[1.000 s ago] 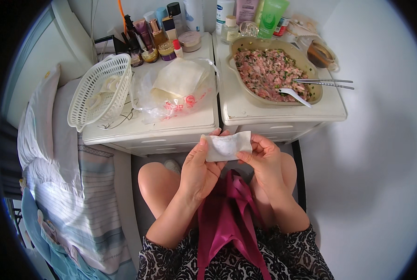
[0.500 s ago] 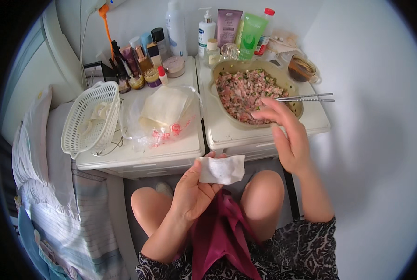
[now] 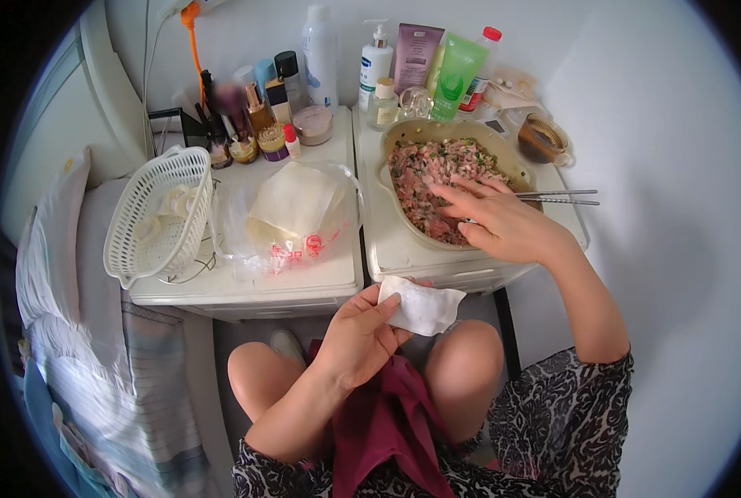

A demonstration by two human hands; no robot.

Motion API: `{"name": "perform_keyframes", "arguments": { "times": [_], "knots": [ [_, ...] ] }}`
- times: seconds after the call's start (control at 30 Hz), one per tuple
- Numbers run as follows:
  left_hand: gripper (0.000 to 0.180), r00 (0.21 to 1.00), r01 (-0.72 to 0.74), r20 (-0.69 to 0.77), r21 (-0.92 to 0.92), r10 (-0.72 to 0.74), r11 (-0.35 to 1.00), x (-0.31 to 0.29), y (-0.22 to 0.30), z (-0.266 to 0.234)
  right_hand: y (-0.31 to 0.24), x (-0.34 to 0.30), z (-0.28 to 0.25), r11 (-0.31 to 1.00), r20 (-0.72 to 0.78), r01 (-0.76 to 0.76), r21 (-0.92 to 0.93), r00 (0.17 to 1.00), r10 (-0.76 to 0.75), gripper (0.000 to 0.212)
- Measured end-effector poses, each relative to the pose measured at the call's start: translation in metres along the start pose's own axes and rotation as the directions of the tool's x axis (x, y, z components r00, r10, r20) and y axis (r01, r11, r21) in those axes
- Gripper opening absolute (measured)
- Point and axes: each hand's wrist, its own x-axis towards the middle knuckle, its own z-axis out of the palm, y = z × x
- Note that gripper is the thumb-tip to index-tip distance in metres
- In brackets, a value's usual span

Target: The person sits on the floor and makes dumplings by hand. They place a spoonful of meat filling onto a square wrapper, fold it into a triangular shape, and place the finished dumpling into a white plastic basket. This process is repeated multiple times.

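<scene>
My left hand pinches a white, square-looking dough wrapper by its left side, thumb on top, above my knees. Its far edge is a little curled. Over the beige bowl my right hand stretches its fingers out, palm down, with nothing visible in them. Pink minced meat with green bits fills the bowl; whether the fingertips touch it I cannot tell. Metal chopsticks lean out over the bowl's right rim, just beyond that hand. A stack of wrappers lies on a clear plastic bag to the left.
A white plastic basket with a few pale folded dough pieces stands on a wire rack at the left. Bottles, tubes and jars line the wall behind. A brown cup sits behind the bowl, and a bed is at left.
My right hand has moved down toward the meat, its fingers spreading over it. My left hand has shifted slightly right with the wrapper, which is now tilted.
</scene>
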Motion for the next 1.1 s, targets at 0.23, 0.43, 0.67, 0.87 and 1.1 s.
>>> {"name": "perform_keyframes", "arguments": {
  "times": [0.23, 0.43, 0.67, 0.87, 1.1],
  "knots": [
    [0.029, 0.999, -0.031, 0.019, 0.039, 0.031, 0.999, -0.003, 0.001, 0.000, -0.056, -0.028, 0.010, 0.781, -0.358, 0.386, 0.490, 0.906, -0.223, 0.066],
    [0.024, 0.999, -0.021, 0.050, 0.038, 0.019, 0.999, -0.010, -0.002, 0.002, -0.070, -0.031, 0.027, 0.883, -0.330, 0.425, 0.201, 0.878, -0.348, 0.066],
    [0.023, 0.999, -0.016, 0.044, 0.074, 0.013, 0.997, -0.019, -0.005, 0.002, -0.077, -0.042, 0.029, 0.912, -0.366, 0.410, 0.028, 0.853, -0.372, 0.065],
    [0.024, 0.999, -0.037, -0.017, 0.093, 0.038, 0.995, -0.023, -0.002, 0.009, -0.077, -0.056, 0.045, 0.926, -0.545, 0.289, 0.242, 0.830, -0.116, 0.054],
    [0.026, 0.975, -0.220, -0.004, 0.127, 0.222, 0.967, -0.022, -0.005, 0.005, -0.116, -0.063, 0.132, -0.085, -0.219, 0.366, 0.927, 0.709, 0.670, 0.035]
  ]
}}
